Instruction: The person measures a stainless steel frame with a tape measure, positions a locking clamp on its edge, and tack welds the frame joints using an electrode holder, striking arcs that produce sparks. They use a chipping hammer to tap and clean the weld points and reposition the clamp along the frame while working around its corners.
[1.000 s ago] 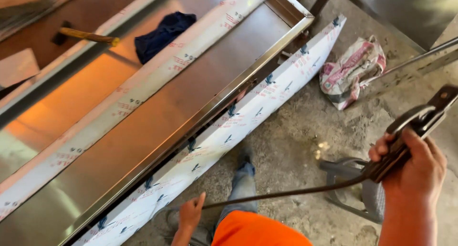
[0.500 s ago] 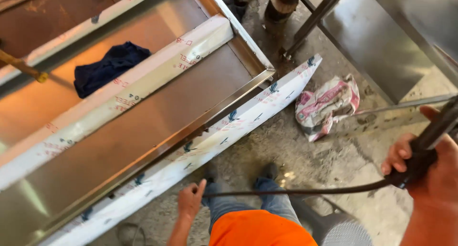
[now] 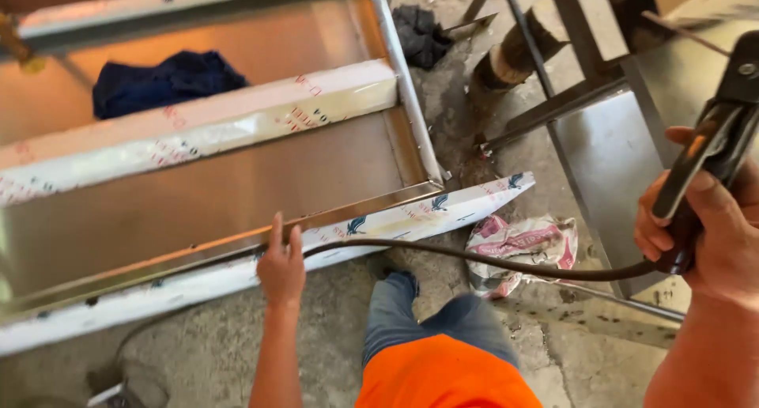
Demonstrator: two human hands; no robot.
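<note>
The right hand [image 3: 711,226] has its fingers closed around a black welding holder [image 3: 704,159] pointing up-right, its cable [image 3: 474,258] trailing leftward past the left hand [image 3: 281,270], whose extended fingers touch the steel tray's [image 3: 237,179] edge.

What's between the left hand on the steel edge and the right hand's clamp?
In the head view, the dark cable spans from left hand to right hand, crossing the crumpled sack on the floor.

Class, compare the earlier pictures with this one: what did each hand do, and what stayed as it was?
The left hand rose from beside the leg to touch the steel tray's edge. The right hand kept its grip on the black tool with its cable. The blue cloth and crumpled sack stayed lying as before.
</note>
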